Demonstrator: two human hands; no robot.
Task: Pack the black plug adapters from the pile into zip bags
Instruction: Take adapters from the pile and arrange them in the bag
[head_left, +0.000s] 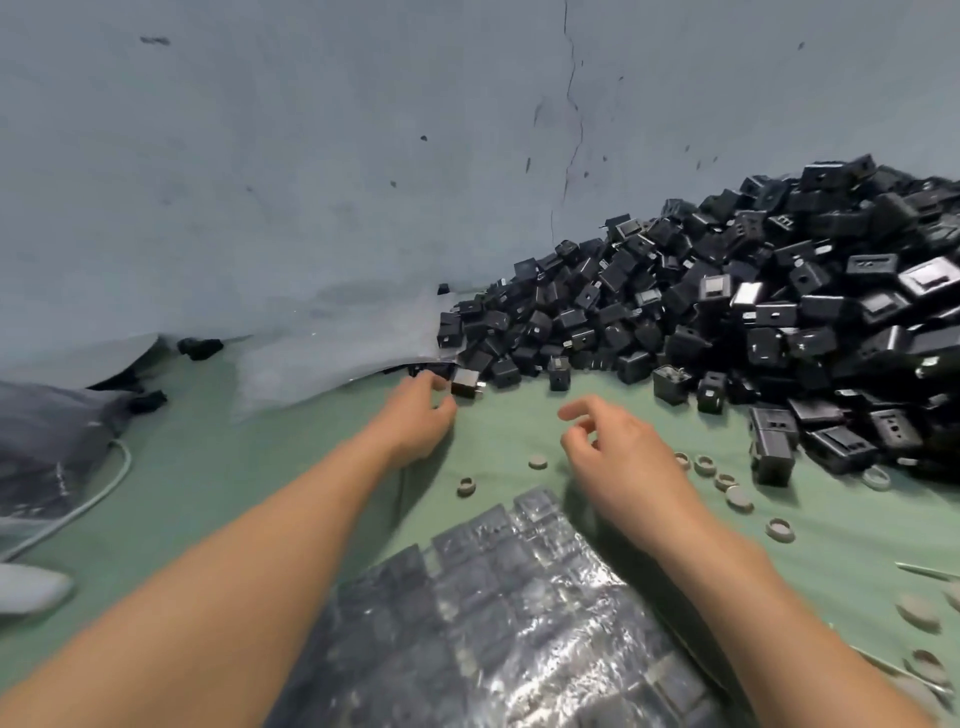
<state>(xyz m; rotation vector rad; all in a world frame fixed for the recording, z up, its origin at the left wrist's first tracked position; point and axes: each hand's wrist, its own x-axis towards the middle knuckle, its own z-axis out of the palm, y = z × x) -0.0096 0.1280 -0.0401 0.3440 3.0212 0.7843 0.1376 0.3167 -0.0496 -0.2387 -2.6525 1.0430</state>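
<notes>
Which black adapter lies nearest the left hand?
The loose adapter with a shiny side, at the leftmost tip of the pile, right at the fingertips of the left hand; all others lie farther right.

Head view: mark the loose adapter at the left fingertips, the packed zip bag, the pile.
Loose adapter (466, 387), head view, lit side face.
Packed zip bag (493, 597), head view, top film.
Pile (727, 312), head view, middle of heap.

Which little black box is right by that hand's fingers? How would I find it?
Find the big pile of black adapters on the green surface. Follow its front edge left to the fingertips of the left hand. The adapter there shows a pale shiny side; its neighbours look dark.
</notes>
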